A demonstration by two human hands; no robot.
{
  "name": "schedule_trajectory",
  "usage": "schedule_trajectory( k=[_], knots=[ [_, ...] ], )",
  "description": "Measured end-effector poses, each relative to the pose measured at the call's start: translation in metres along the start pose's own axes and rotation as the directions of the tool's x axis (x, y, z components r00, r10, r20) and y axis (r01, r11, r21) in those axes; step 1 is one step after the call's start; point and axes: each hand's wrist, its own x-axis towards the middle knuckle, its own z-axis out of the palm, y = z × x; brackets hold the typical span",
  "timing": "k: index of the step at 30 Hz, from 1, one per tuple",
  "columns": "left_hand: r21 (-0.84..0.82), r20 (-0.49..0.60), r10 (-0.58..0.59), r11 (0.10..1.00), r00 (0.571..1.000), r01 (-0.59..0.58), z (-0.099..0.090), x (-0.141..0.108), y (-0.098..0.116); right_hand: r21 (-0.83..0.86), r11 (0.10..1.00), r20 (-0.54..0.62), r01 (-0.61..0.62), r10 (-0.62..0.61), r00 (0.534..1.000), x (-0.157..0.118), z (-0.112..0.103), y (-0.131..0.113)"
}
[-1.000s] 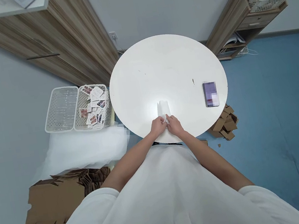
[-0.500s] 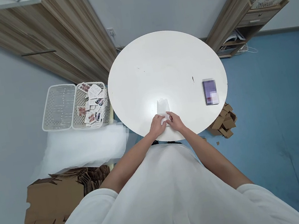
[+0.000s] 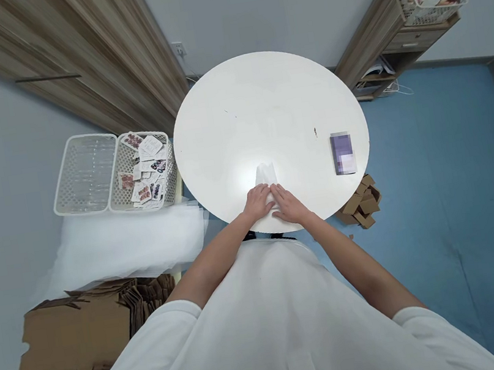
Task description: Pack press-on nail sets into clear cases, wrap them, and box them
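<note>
A small translucent white sheet or wrap (image 3: 266, 173) lies near the front edge of the white oval table (image 3: 261, 96). Both hands rest on its near part, fingertips almost meeting. My left hand (image 3: 259, 202) presses from the left with its fingers stretched out flat. From the right, my right hand (image 3: 288, 205) lies over it, fingers extended and thumb apart. Whether anything is inside the wrap is hidden beneath the hands.
A purple box (image 3: 343, 152) lies at the table's right. Left of the table stand a basket of printed cards (image 3: 147, 169), a basket of clear items (image 3: 86, 175), white sheets (image 3: 129, 239) and flat cardboard (image 3: 79, 340). Cardboard pieces (image 3: 361, 204) are at lower right.
The fingers, bent and pinching at the white wrap before, now lie flatter on it. The view has shifted slightly, moving the surroundings a little to the left.
</note>
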Motion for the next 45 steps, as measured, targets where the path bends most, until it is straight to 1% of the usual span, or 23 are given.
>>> schedule_trajectory(
  k=[3, 5, 7, 9, 11, 12, 13, 14, 17, 18, 20, 22, 24, 27, 30, 32, 33, 35, 37, 39, 41, 43, 45],
  knots=[
    [-0.091, 0.018, -0.055, 0.994, 0.998, 0.056, -0.004, 0.005, -0.003, -0.112, 0.993, 0.043, -0.048, 0.053, 0.998, 0.006, 0.003, -0.001],
    [-0.116, 0.032, -0.056, 0.991, 0.998, 0.059, -0.007, 0.006, -0.004, -0.18, 0.98, 0.058, -0.081, 0.092, 0.994, 0.008, 0.004, -0.006],
    [-0.126, 0.068, -0.042, 0.991, 0.997, 0.05, -0.012, 0.004, -0.003, -0.218, 0.973, 0.08, -0.079, 0.099, 0.992, 0.007, 0.001, -0.014],
    [-0.145, 0.128, -0.031, 0.988, 0.991, 0.049, -0.016, -0.004, -0.001, -0.2, 0.978, 0.12, -0.061, 0.086, 0.989, 0.003, -0.004, -0.022],
    [-0.184, 0.188, 0.002, 0.982, 0.982, 0.033, -0.018, -0.016, 0.002, -0.125, 0.991, 0.172, -0.056, 0.077, 0.982, -0.003, -0.009, -0.026],
    [-0.206, 0.196, 0.032, 0.978, 0.98, 0.009, -0.019, -0.023, 0.004, -0.079, 0.995, 0.195, -0.057, 0.072, 0.978, -0.005, -0.012, -0.027],
    [-0.222, 0.181, 0.04, 0.975, 0.983, 0.001, -0.019, -0.03, 0.005, -0.036, 0.998, 0.213, -0.057, 0.064, 0.975, -0.006, -0.015, -0.026],
    [-0.233, 0.164, 0.014, 0.972, 0.986, 0.025, -0.019, -0.035, 0.006, -0.001, 0.998, 0.224, -0.059, 0.057, 0.973, -0.006, -0.018, -0.024],
    [-0.325, 0.083, -0.155, 0.929, 0.984, 0.174, -0.017, -0.043, 0.005, 0.069, 0.993, 0.258, -0.092, 0.071, 0.963, 0.006, -0.029, -0.013],
    [-0.375, 0.067, -0.2, 0.903, 0.978, 0.21, -0.016, -0.043, 0.004, 0.092, 0.99, 0.277, -0.109, 0.079, 0.958, 0.013, -0.033, -0.009],
    [-0.463, 0.058, -0.246, 0.852, 0.967, 0.245, -0.015, -0.038, 0.002, 0.143, 0.98, 0.301, -0.135, 0.087, 0.95, 0.027, -0.04, 0.0],
    [-0.503, 0.053, -0.287, 0.82, 0.956, 0.274, -0.014, -0.03, -0.001, 0.18, 0.971, 0.294, -0.158, 0.101, 0.951, 0.041, -0.044, 0.007],
    [-0.503, 0.039, -0.349, 0.803, 0.936, 0.32, -0.012, -0.02, -0.001, 0.188, 0.961, 0.245, -0.202, 0.154, 0.957, 0.049, -0.045, 0.012],
    [-0.448, 0.023, -0.443, 0.797, 0.896, 0.405, -0.008, -0.005, 0.001, 0.165, 0.936, 0.099, -0.311, 0.298, 0.95, 0.05, -0.041, 0.013],
    [-0.381, 0.013, -0.531, 0.781, 0.847, 0.496, -0.005, 0.007, 0.0, 0.167, 0.913, -0.058, -0.373, 0.387, 0.92, 0.038, -0.031, 0.007],
    [-0.377, 0.016, -0.599, 0.738, 0.8, 0.56, -0.004, 0.011, -0.003, 0.206, 0.902, -0.118, -0.379, 0.408, 0.906, 0.025, -0.022, -0.001],
    [-0.383, 0.021, -0.633, 0.71, 0.774, 0.591, -0.004, 0.012, -0.004, 0.234, 0.896, -0.128, -0.378, 0.414, 0.901, 0.019, -0.018, -0.005],
    [-0.395, 0.032, -0.685, 0.66, 0.728, 0.639, -0.005, 0.013, -0.007, 0.302, 0.881, -0.109, -0.364, 0.411, 0.905, 0.007, -0.009, -0.014],
    [-0.399, 0.031, -0.715, 0.632, 0.699, 0.664, -0.006, 0.01, -0.008, 0.378, 0.847, -0.077, -0.375, 0.432, 0.898, -0.001, -0.001, -0.02],
    [-0.405, 0.017, -0.738, 0.612, 0.674, 0.68, -0.004, 0.004, -0.008, 0.454, 0.795, -0.051, -0.403, 0.475, 0.878, -0.005, 0.004, -0.022],
    [-0.444, 0.029, -0.756, 0.576, 0.653, 0.687, 0.0, -0.003, -0.006, 0.519, 0.745, -0.029, -0.419, 0.505, 0.862, -0.007, 0.006, -0.021],
    [-0.498, 0.051, -0.767, 0.535, 0.639, 0.682, 0.005, -0.01, -0.003, 0.57, 0.709, -0.004, -0.416, 0.509, 0.861, -0.006, 0.006, -0.017],
    [-0.545, 0.042, -0.771, 0.515, 0.635, 0.662, 0.009, -0.013, -0.001, 0.6, 0.686, 0.024, -0.411, 0.499, 0.866, -0.005, 0.004, -0.014]
  ],
)
